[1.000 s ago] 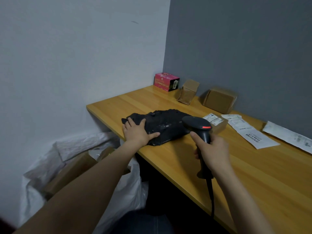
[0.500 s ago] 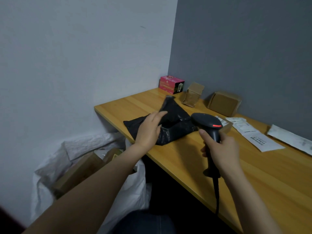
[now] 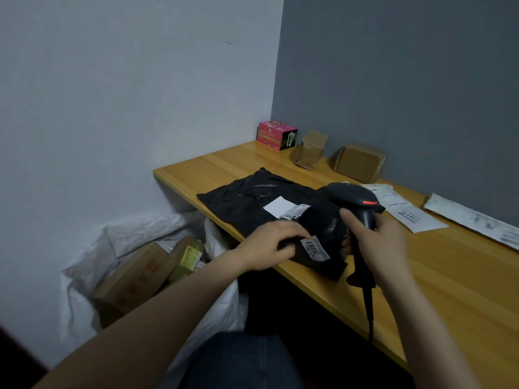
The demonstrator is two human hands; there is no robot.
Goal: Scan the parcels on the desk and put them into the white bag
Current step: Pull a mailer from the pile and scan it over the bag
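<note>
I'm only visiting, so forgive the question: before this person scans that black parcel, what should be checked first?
1. Label facing up: ok. The white label shows on the black parcel.
2. Parcel held: ok. The left hand grips its near edge.
3. Scanner in hand: ok. The right hand grips the scanner by its handle.
4. Scanner aimed at the label: cannot tell.
5. White bag open: ok. Its mouth gapes beside the desk, with boxes inside.
</note>
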